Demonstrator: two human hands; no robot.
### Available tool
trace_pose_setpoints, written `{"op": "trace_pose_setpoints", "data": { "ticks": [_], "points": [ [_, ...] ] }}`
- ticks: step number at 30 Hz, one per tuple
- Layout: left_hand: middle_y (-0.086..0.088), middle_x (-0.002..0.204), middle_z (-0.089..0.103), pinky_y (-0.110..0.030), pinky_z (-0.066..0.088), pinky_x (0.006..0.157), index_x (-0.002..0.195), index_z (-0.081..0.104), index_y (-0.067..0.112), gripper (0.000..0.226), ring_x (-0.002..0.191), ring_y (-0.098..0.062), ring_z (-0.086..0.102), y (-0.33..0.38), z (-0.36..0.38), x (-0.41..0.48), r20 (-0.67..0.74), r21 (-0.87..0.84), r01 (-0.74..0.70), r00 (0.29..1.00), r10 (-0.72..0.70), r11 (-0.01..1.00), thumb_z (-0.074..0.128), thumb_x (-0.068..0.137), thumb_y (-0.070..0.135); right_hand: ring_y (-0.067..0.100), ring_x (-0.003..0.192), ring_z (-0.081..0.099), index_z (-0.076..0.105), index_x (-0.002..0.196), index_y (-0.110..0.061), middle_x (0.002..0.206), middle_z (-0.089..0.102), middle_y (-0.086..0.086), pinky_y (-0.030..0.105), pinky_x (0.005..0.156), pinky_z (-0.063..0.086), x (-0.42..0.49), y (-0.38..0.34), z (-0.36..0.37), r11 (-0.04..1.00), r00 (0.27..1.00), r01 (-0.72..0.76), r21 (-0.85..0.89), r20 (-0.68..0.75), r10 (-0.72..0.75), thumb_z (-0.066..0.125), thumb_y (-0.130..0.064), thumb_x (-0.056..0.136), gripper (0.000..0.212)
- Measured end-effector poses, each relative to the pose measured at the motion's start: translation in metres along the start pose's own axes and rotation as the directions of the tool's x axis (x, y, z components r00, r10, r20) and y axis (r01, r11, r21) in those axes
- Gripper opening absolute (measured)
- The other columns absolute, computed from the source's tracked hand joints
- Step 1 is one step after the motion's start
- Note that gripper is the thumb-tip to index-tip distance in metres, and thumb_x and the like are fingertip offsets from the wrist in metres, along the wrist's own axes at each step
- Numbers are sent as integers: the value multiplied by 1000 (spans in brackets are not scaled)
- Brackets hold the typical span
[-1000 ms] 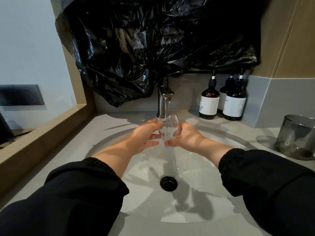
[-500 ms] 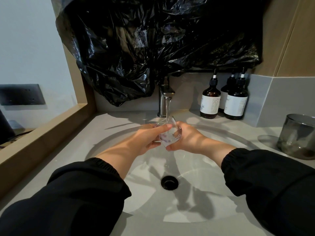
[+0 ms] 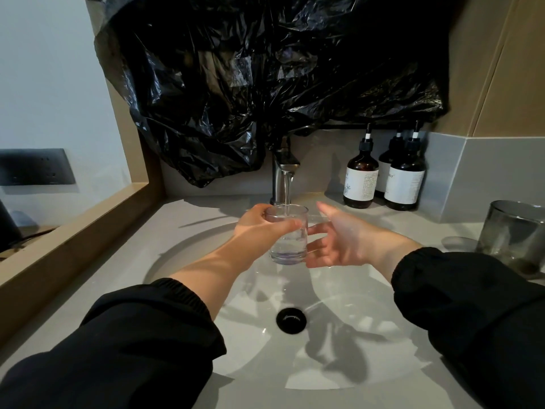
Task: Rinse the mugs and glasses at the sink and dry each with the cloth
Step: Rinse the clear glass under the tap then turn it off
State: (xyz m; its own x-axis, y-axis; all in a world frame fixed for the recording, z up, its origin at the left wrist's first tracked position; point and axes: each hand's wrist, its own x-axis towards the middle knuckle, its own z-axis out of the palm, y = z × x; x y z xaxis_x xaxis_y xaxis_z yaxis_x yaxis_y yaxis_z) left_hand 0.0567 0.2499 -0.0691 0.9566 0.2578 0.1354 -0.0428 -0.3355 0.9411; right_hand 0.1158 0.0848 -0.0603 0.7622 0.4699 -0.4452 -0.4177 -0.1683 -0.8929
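White sink [image 3: 368, 320] below, tap [image 3: 283, 175] running! The right hand [image 3: 342, 240] has let go, fingers spread, holding nothing. The left hand [image 3: 256, 228] grips alone, fingers wrapped round the glass [image 3: 290, 243], now upright under the stream over the sink, filling. Rinse under way, drying to come.
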Motion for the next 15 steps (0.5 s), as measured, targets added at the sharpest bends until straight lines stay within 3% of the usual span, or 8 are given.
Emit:
{"op": "trace_pose_setpoints", "data": {
  "ticks": [4,8,12,13,15],
  "points": [
    [16,97,64,-18,44,73,102,55,33,45,90,0,59,3,-1,-6,75,64,-66,995,61,996,81,68,45,39,90,67,53,117,-4,97,65,23,45,88,54,3,2,8,999,999,37,-34,6,-37,52,-54,88,58],
    [12,104,65,-19,48,82,114,53,29,55,96,-2,62,0,-4,-4,167,-2,-59,984,59,998,83,68,37,38,84,68,54,121,-3,100,66,25,41,74,57,8,3,10,997,995,77,10,-62,-76,54,-49,87,58],
    [8,96,65,-11,50,58,105,52,25,46,71,5,66,-9,-3,-2,254,-42,-59,965,68,997,80,74,7,36,81,70,57,119,-4,96,68,22,40,69,58,13,3,16,992,991,107,63,-87,-102,52,-50,87,56],
    [6,97,66,-13,52,60,108,53,22,48,72,3,67,-11,-3,-1,251,-44,-51,966,60,998,81,73,6,36,81,69,58,118,-4,98,67,21,40,68,58,13,3,17,991,991,117,70,-79,-111,51,-49,88,55],
    [2,101,70,-26,57,77,113,55,21,55,85,-7,69,-14,-4,2,222,-17,-41,974,44,999,86,67,17,37,86,67,59,119,-4,110,64,22,42,71,58,11,2,19,990,992,121,70,-45,-118,47,-47,91,53]
  ]
}}
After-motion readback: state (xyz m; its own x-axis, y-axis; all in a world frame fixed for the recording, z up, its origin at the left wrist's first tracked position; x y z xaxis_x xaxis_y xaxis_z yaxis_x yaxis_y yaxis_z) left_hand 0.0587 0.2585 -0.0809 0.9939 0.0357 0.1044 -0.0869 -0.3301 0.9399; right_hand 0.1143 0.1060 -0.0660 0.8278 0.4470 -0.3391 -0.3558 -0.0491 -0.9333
